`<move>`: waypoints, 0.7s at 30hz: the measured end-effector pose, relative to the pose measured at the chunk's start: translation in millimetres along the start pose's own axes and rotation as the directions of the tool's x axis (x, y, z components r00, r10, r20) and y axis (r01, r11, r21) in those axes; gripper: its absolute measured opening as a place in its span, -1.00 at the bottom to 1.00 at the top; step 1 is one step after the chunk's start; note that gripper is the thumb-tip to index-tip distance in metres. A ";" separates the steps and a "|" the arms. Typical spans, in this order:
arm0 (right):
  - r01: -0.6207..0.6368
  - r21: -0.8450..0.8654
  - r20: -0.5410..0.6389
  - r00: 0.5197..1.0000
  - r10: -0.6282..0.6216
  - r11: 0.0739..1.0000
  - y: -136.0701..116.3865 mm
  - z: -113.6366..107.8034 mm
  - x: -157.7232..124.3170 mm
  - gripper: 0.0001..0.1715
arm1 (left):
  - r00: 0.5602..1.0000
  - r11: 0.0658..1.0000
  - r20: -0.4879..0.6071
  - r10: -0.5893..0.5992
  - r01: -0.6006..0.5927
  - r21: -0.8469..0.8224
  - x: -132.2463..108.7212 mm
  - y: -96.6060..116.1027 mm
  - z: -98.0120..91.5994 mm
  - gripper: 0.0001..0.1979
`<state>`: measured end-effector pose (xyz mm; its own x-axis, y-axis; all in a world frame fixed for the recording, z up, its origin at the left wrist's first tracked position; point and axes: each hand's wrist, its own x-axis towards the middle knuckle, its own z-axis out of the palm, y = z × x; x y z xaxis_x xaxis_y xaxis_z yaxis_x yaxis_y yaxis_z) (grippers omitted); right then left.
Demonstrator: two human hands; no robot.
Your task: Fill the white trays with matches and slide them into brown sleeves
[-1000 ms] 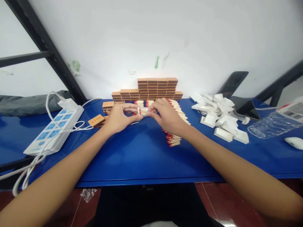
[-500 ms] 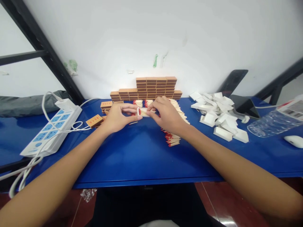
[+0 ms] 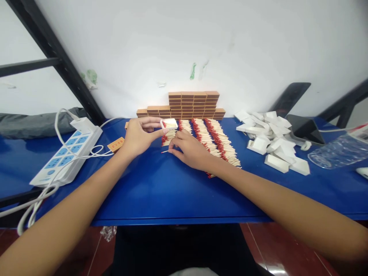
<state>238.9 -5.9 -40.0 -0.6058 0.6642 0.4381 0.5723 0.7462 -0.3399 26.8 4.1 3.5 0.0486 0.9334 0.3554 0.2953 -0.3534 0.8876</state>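
Observation:
My left hand (image 3: 140, 135) holds a small white matchbox tray (image 3: 169, 123) filled with matches, pinched between thumb and fingers above the blue table (image 3: 161, 188). Lower down, my right hand (image 3: 188, 150) rests on the table with its fingertips closed on a single loose match (image 3: 165, 151) lying there. Rows of red-tipped matches (image 3: 214, 140) spread out just behind and to the right of that hand. Orange matchbox sleeves (image 3: 116, 144) lie left of my left hand.
Stacked brown matchboxes (image 3: 189, 104) line the wall at the back. A heap of white empty trays (image 3: 271, 140) sits to the right, with a clear plastic bag (image 3: 336, 151) beyond it. A white power strip (image 3: 67, 153) with cables lies at the left.
Both hands held the tray together before. Now my right hand has let go and dropped to the table onto a loose match, while my left hand lifted the tray slightly.

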 end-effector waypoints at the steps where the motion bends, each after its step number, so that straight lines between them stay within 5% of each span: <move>1: -0.012 -0.002 -0.008 1.000 0.012 1.000 0.2 0.9 0.2 -0.87 | 1.000 1.000 0.001 -0.003 0.003 0.002 -0.2 0.2 0.4 -0.45; 21: -0.049 -0.034 0.056 0.997 0.051 0.998 2.6 -1.6 2.2 -0.85 | 1.000 1.000 0.019 -0.006 0.005 0.008 1.0 0.5 -0.1 -0.41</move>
<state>240.0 -2.5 -38.6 -0.6059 0.7026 0.3732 0.6195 0.7110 -0.3328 26.9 4.8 4.3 0.0655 0.9364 0.3447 0.3032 -0.3478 0.8872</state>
